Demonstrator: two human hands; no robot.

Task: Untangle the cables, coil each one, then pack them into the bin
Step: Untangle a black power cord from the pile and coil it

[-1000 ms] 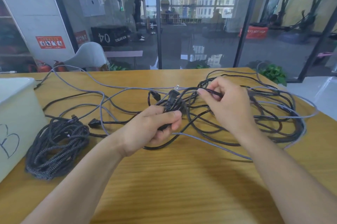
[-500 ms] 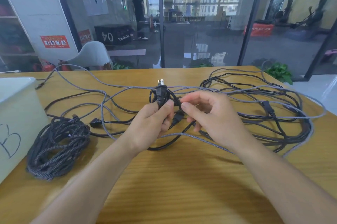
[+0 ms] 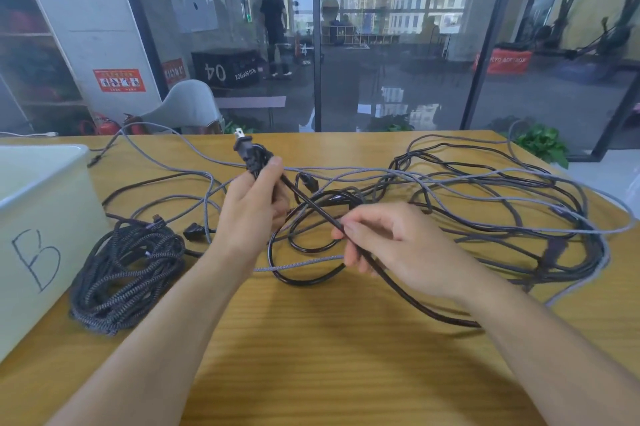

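My left hand [image 3: 254, 207] grips a black power cable just below its two-prong plug [image 3: 245, 151], which sticks up above my fingers. The same black cable [image 3: 311, 203] runs taut down to my right hand [image 3: 388, 245], which pinches it between thumb and fingers; past the hand it trails to the right under my forearm. Behind both hands a tangle of black and grey braided cables [image 3: 485, 197] spreads over the wooden table [image 3: 311, 356]. A coiled dark braided cable [image 3: 124, 269] lies beside the white bin [image 3: 38, 231] marked "B" at the left.
A grey braided cable [image 3: 166, 151] loops toward the table's far left edge. A small black plug [image 3: 194, 230] lies near the coil. Beyond the table stand a glass wall, a grey chair [image 3: 188, 106] and a potted plant [image 3: 542, 143].
My left hand has lifted the plug higher and leftward. My right hand has slid down the black cable toward me, drawing a straight length out between the hands.
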